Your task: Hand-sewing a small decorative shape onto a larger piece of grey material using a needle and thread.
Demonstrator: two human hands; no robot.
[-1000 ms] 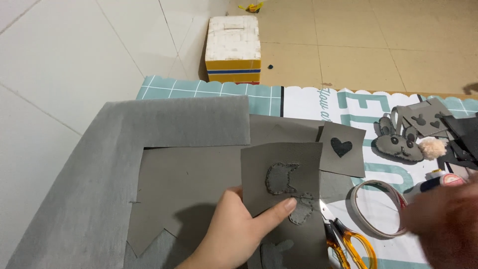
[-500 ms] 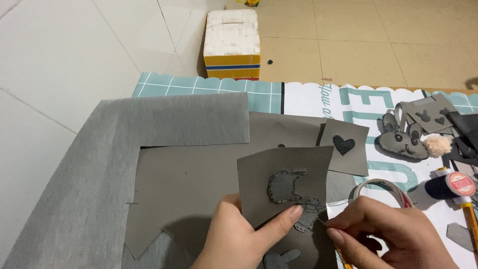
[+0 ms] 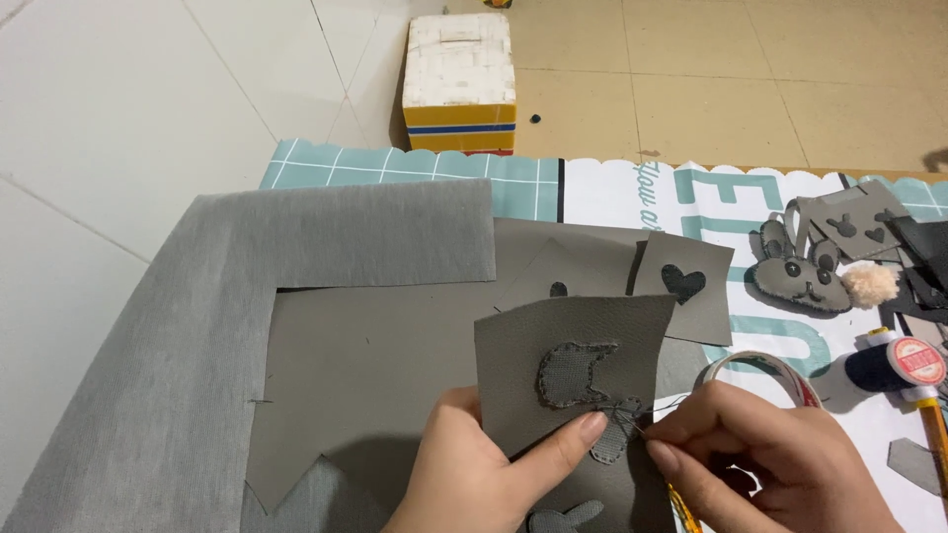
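My left hand (image 3: 484,474) holds up a square grey leather piece (image 3: 568,360) with a stitched ear-shaped patch (image 3: 575,373) on it, thumb pressed near its lower edge. My right hand (image 3: 765,464) pinches at the piece's lower right corner, where dark thread (image 3: 652,410) and what looks like a needle show. The fingertips of both hands nearly touch there. Below the piece a small grey rabbit cut-out (image 3: 563,516) peeks out.
A large grey fabric sheet (image 3: 178,336) with a cut-out lies left. A heart-holed grey square (image 3: 684,286), a tape roll (image 3: 765,370), a grey rabbit figure with pompom (image 3: 805,271), a thread spool (image 3: 904,360) and a white foam box (image 3: 459,84) lie around.
My right hand came in from the far right edge to the leather piece and now pinches at its corner. The piece has been raised and tilted slightly toward me.
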